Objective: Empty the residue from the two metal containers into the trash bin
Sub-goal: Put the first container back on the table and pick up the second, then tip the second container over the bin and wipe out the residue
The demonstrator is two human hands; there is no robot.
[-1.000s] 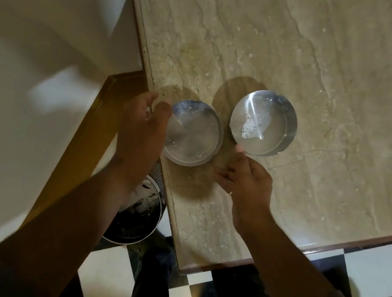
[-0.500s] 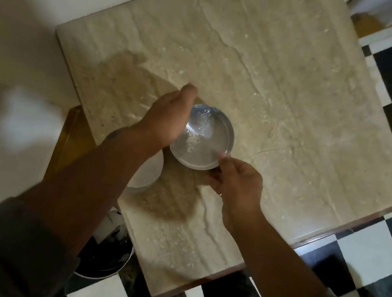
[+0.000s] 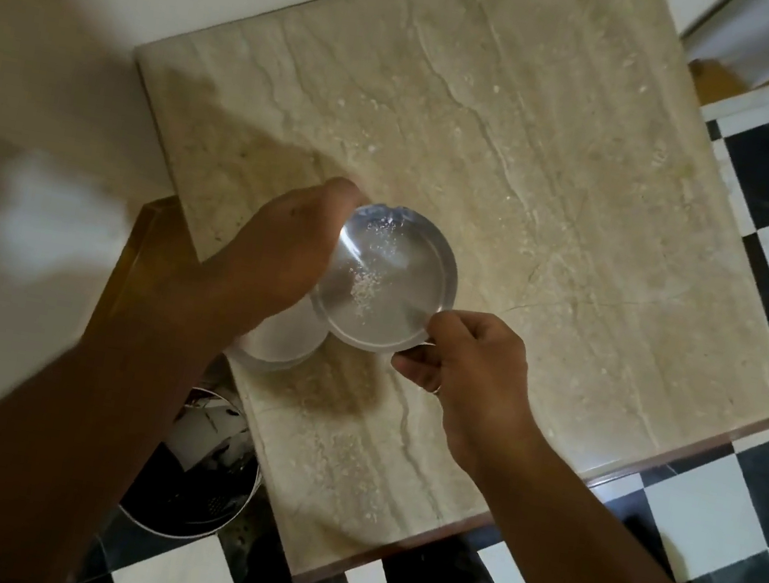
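both hands (image 3: 278, 249) (image 3: 467, 360) grip upper metal container (image 3: 386, 281) over table (image 3: 588, 197).

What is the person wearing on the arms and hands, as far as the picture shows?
Both forearms are bare. Grey sleeves are pushed up, showing at the lower corners of the picture. The right hand wears a thin ring on one finger. The left hand shows no ring or glove.

left hand (image 3: 272, 253) cupped, right hand (image 3: 467, 360) pinching
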